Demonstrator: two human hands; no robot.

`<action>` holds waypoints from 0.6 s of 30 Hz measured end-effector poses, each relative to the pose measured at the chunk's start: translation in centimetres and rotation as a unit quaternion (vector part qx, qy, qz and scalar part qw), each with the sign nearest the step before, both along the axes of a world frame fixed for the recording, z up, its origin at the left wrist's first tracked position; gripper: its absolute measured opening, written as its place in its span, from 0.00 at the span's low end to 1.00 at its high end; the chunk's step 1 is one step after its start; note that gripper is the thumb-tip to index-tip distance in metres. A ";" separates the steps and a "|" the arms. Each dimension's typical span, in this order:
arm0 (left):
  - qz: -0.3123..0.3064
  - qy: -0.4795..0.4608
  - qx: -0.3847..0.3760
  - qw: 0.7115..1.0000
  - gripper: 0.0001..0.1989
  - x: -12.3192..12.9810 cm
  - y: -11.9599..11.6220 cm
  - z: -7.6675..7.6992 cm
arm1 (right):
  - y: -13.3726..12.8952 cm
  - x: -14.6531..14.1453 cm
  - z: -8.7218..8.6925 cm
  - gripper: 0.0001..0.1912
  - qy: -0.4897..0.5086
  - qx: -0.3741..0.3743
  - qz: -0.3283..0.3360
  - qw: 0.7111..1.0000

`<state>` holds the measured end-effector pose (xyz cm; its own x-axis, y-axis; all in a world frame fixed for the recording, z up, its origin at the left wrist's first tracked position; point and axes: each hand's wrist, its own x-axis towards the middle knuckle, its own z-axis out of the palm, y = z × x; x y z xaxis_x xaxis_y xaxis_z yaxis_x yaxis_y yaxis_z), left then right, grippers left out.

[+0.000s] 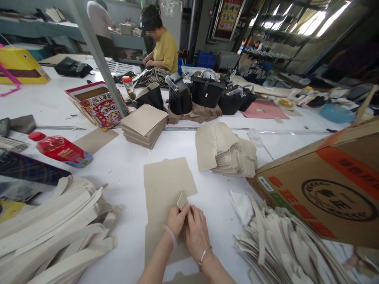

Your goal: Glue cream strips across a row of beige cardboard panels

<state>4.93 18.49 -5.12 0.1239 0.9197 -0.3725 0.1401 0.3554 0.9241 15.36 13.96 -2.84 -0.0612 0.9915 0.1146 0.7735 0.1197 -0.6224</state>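
A flat beige panel (161,181) with cut-out edges lies on the white table in front of me, stretching back toward me under my wrists. Over it, my left hand (177,221) and my right hand (197,230) meet, fingers closed together. Between them they pinch a small beige piece (181,200) whose upper end curls up. Whether this piece is loose or part of the panel, I cannot tell. My fingers hide its lower part.
Beige strips (59,232) are heaped at left, more strips (287,244) at right beside a cardboard box (325,189). Farther back are a stack of square sheets (145,122), a pile of cut pieces (227,152), a red bottle (60,149) and black handbags (207,90). A co-worker (166,47) stands beyond.
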 end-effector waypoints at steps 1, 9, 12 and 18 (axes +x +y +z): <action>-0.003 -0.005 -0.008 1.000 0.26 -0.1 0.1 -0.1 | -0.3 0.0 0.1 0.24 0.011 -0.002 0.002 1.000; -0.027 -0.057 -0.049 0.997 0.29 -0.7 0.0 -0.3 | 2.6 2.7 0.8 0.13 0.202 -0.118 -0.088 0.968; -0.036 -0.055 -0.055 0.996 0.29 -0.9 0.0 -0.1 | 4.0 2.6 0.7 0.11 0.165 -0.129 -0.075 0.975; -0.051 -0.027 -0.042 0.997 0.28 -1.0 0.3 0.1 | 5.5 1.8 1.0 0.11 0.021 -0.161 -0.019 0.987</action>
<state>3.90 18.75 -5.00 0.2376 0.8671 -0.4378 0.1307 0.4180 0.8990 17.16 19.44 -1.80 -0.0248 0.9785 -0.2050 0.7460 -0.1184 -0.6553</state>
